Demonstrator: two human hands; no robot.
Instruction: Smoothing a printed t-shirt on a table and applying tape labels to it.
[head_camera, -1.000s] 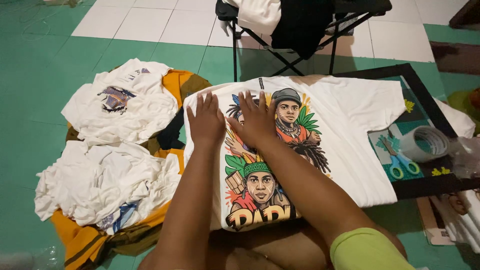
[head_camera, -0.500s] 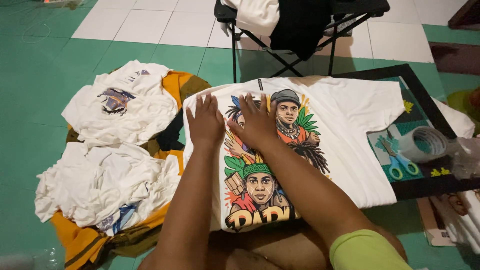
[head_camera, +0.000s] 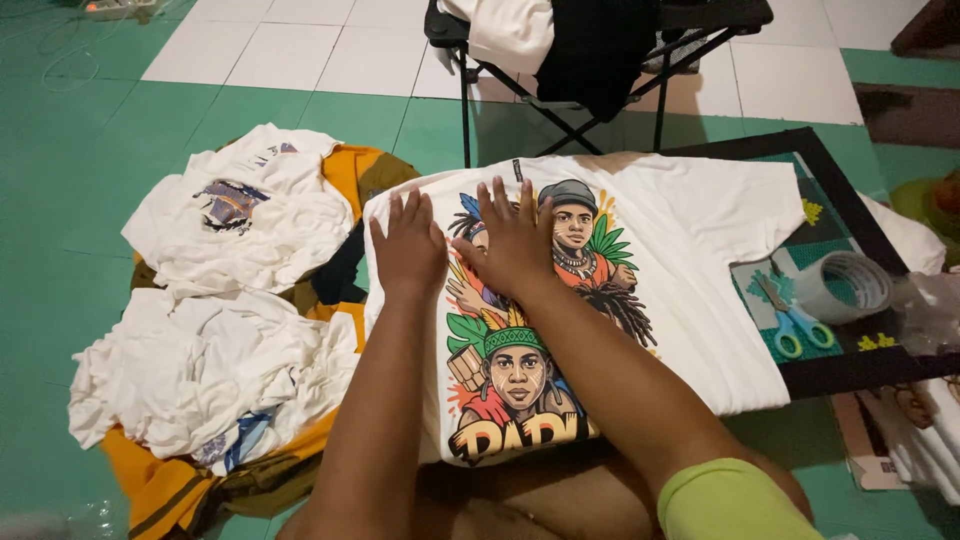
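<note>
Both hands lie flat on the white printed shirt (head_camera: 690, 260), the left hand (head_camera: 408, 248) just beside the right hand (head_camera: 515, 240), so no gap opens between them. To the right the shirt is bare cloth, free to cross until the tape roll (head_camera: 845, 285) and the scissors (head_camera: 795, 322) on the black-framed board (head_camera: 850, 372). To the left a heap of crumpled white shirts (head_camera: 215, 330) crowds the shirt's edge. On the far side a folding chair (head_camera: 600, 60) draped with clothes blocks reach; the bare tiled floor (head_camera: 280, 55) lies far left.
</note>
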